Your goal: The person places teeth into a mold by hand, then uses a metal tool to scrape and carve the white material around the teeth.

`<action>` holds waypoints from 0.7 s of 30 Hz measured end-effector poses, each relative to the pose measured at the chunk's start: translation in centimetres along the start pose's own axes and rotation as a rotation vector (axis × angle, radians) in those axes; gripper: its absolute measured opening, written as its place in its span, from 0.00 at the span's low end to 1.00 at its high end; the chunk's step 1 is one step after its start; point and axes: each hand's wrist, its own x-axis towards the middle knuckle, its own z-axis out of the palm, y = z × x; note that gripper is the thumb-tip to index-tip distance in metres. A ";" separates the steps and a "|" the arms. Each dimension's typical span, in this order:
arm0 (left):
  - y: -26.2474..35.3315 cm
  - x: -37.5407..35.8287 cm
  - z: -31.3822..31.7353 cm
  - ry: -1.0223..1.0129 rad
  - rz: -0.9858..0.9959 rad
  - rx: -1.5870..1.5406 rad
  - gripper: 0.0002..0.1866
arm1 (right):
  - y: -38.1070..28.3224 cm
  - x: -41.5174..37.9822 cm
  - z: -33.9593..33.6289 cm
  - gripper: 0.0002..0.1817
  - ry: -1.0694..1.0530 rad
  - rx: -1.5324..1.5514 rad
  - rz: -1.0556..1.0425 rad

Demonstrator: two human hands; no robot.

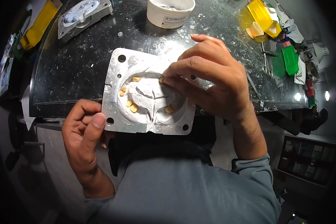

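Note:
A metal denture flask half (112, 69) is tilted toward me at the table's front edge, filled with white plaster (138, 115). Several yellowish artificial teeth (133, 108) sit in the plaster's oval hollow, and dark grooves run through its middle. My left hand (84, 136) grips the flask's lower left corner, thumb on top and fingers partly hidden beneath. My right hand (216, 72) reaches over the flask's right side. Its thumb and index finger are pinched on a small tooth (161, 80) at the upper right of the hollow, mostly covered by the fingertips.
On the dark, speckled table (78, 74), a white labelled tub (171, 18) stands at the back. Another flask half (84, 16) lies at the back left. Yellow bins (263, 16), a green bin (289, 59) and scissors (265, 61) are at the right; a yellow bin (39, 26) is far left.

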 end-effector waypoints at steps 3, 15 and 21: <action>-0.2 0.1 0.2 0.002 0.009 -0.011 0.12 | -0.2 -0.2 0.5 0.11 0.046 -0.030 -0.050; 1.2 2.4 0.5 0.008 0.032 0.174 0.12 | -1.2 1.0 0.0 0.18 -0.006 -0.020 0.119; -0.1 6.3 0.7 -0.216 0.074 -0.004 0.16 | -2.1 1.3 -0.5 0.20 -0.181 0.062 0.401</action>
